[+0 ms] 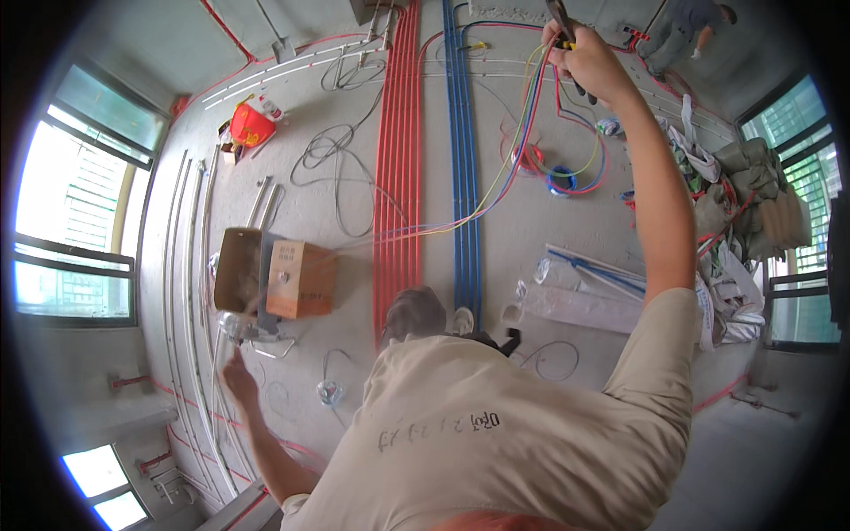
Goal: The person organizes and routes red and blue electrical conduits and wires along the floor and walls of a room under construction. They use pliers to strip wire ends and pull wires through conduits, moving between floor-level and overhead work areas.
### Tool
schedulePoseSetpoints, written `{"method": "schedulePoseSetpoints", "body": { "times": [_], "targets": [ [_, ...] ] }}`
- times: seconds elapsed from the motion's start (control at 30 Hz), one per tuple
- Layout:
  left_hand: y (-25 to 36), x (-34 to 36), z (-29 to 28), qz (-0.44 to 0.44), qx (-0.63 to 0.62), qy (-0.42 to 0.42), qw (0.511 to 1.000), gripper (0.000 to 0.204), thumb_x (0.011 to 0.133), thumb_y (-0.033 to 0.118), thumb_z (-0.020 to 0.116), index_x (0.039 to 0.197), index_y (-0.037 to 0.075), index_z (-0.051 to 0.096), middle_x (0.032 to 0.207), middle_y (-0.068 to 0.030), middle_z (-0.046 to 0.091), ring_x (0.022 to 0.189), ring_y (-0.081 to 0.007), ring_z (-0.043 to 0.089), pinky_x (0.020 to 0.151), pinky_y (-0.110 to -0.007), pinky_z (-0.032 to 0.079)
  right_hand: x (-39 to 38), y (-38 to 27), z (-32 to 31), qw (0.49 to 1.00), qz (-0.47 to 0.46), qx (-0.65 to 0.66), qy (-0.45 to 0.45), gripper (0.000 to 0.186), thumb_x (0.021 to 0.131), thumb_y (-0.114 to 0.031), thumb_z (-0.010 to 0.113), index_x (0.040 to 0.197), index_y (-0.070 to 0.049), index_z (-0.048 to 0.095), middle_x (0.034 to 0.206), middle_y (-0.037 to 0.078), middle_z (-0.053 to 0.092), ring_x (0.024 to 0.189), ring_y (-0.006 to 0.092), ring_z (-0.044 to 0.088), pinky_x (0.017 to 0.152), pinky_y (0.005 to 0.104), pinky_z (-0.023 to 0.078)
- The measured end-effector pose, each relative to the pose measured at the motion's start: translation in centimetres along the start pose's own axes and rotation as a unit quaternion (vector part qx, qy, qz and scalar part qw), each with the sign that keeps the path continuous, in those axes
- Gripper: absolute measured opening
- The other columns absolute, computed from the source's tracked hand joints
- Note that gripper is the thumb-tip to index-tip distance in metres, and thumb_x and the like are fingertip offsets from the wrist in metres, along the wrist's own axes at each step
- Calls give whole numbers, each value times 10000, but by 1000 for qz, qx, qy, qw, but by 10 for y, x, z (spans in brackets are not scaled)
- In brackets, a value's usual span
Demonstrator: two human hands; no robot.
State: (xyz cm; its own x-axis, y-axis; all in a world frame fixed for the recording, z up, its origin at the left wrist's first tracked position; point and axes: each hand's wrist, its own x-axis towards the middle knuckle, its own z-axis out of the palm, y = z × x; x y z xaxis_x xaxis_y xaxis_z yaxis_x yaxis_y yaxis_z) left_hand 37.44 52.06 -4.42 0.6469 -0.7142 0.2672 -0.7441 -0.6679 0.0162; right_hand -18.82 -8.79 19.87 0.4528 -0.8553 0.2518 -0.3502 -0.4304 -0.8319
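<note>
My right hand (591, 66) is raised at the upper right, closed around a pair of pliers (560, 18) with dark jaws and a yellow part on the handles. The same hand has a bundle of coloured wires (524, 146), red, blue, green and yellow among them. The wires run down from it and sweep left across the red and blue pipes, fading from sight near the cardboard box (301, 288). At the lower left, my left hand (237, 376) is stretched out below the box; its fingers are smeared. Red (529, 159) and blue (560, 182) wire coils lie below my right hand.
Red pipes (396, 168) and blue pipes (462, 168) run along the floor. White pipes (188, 257) lie at left, near a red bag (251, 126). Grey cable (332, 164) loops beside them. Sacks (753, 195) are piled at right. Another person (689, 35) bends at the far right.
</note>
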Motion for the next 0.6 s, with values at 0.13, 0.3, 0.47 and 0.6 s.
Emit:
{"method": "schedulePoseSetpoints", "body": {
  "times": [0.13, 0.3, 0.47, 0.6],
  "targets": [
    [157, 166, -69, -66, -28, 63, 995, 533, 1040, 407, 530, 767, -37, 640, 703, -303, 600, 650, -496, 570, 582, -558, 404, 88, 65, -23, 1000, 18, 14, 0, 62, 909, -35, 592, 968, -44, 577, 828, 46, 642, 670, 97, 509, 637, 294, 435],
    [273, 356, -41, -41, -43, 92, 994, 474, 1042, 369, 531, 821, -35, 644, 725, -295, 602, 658, -500, 548, 598, -559, 393, 213, 152, -45, 997, 62, 18, 33, 111, 885, 30, 564, 975, -36, 563, 814, 52, 617, 679, 105, 523, 637, 287, 437],
    [392, 545, 25, -34, -124, 79, 989, 471, 1040, 379, 530, 830, -26, 648, 691, -275, 578, 622, -459, 533, 589, -536, 385, 338, 226, -87, 993, 105, 17, 58, 107, 893, 41, 558, 967, -36, 550, 823, 48, 613, 670, 106, 521, 627, 287, 436],
    [483, 700, 68, 82, -149, 64, 983, 510, 1040, 398, 527, 838, -50, 664, 697, -267, 592, 651, -455, 544, 630, -528, 410, 430, 281, -138, 989, 131, 11, 63, 97, 901, 33, 560, 963, -41, 548, 822, 36, 612, 650, 87, 503, 611, 276, 419]
  ]
}}
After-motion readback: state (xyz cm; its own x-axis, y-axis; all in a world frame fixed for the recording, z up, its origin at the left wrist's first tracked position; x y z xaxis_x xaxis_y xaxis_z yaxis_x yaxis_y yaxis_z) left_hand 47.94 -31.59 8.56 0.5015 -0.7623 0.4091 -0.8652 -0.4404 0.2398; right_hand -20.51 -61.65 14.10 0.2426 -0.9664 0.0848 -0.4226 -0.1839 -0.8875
